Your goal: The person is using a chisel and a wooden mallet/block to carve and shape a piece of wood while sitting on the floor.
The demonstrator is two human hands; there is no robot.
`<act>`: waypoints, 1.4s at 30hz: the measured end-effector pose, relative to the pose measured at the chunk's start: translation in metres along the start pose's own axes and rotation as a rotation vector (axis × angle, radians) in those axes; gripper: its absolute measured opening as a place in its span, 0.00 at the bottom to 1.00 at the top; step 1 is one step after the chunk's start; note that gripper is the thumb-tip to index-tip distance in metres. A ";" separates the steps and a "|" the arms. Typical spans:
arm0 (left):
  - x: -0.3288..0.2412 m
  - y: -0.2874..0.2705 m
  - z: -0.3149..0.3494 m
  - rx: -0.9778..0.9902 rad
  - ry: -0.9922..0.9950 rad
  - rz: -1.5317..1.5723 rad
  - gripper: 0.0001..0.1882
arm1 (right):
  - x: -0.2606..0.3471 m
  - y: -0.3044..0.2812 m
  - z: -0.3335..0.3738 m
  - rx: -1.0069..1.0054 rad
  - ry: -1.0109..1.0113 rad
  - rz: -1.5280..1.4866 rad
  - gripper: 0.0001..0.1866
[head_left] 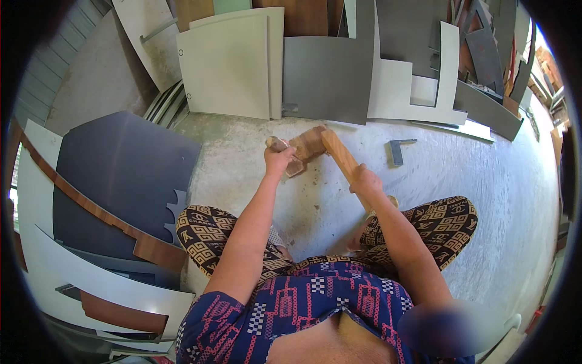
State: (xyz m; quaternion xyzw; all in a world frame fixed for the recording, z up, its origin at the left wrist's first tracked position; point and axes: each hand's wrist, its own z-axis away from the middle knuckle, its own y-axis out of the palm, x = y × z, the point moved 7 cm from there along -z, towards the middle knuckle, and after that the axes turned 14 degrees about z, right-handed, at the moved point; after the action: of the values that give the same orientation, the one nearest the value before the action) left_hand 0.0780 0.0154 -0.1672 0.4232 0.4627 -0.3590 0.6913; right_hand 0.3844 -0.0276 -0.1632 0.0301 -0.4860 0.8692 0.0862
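My left hand (279,161) is closed around a short, round-ended light-brown handle (276,143); what kind of tool it belongs to is unclear. Just right of it, low over the floor, lies a brown wooden piece (309,143), somewhat blurred, with a paler part (294,168) below it. My right hand (366,180) grips a light wooden bar (341,153) with visible grain. The bar slants up and left, and its far end meets or overlaps the right edge of the brown piece. Whether they touch cannot be told.
A small dark L-shaped square (396,151) lies on the concrete floor (473,176) at the right. Cream panels (224,67) and grey panels (327,79) lean along the back. Dark sheets (121,176) and a long brown strip (79,191) stand at the left, close to my knee.
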 end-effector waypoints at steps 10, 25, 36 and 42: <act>0.004 -0.002 0.004 0.061 0.015 -0.022 0.10 | 0.006 -0.002 0.009 0.056 -0.011 0.039 0.33; 0.007 0.003 0.018 0.077 0.050 -0.048 0.13 | 0.080 -0.121 0.106 -0.436 -0.581 -0.249 0.33; 0.000 0.010 0.025 0.099 0.088 -0.015 0.17 | 0.084 -0.137 0.132 -0.515 -0.678 -0.438 0.29; 0.003 0.009 0.016 0.265 0.286 0.028 0.17 | 0.076 -0.082 0.088 -0.294 -0.512 -0.059 0.33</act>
State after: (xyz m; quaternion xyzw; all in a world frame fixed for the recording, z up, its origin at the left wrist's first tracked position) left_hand 0.0921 0.0036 -0.1639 0.5635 0.4991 -0.3434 0.5616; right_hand 0.3220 -0.0513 -0.0381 0.2495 -0.6115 0.7508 -0.0104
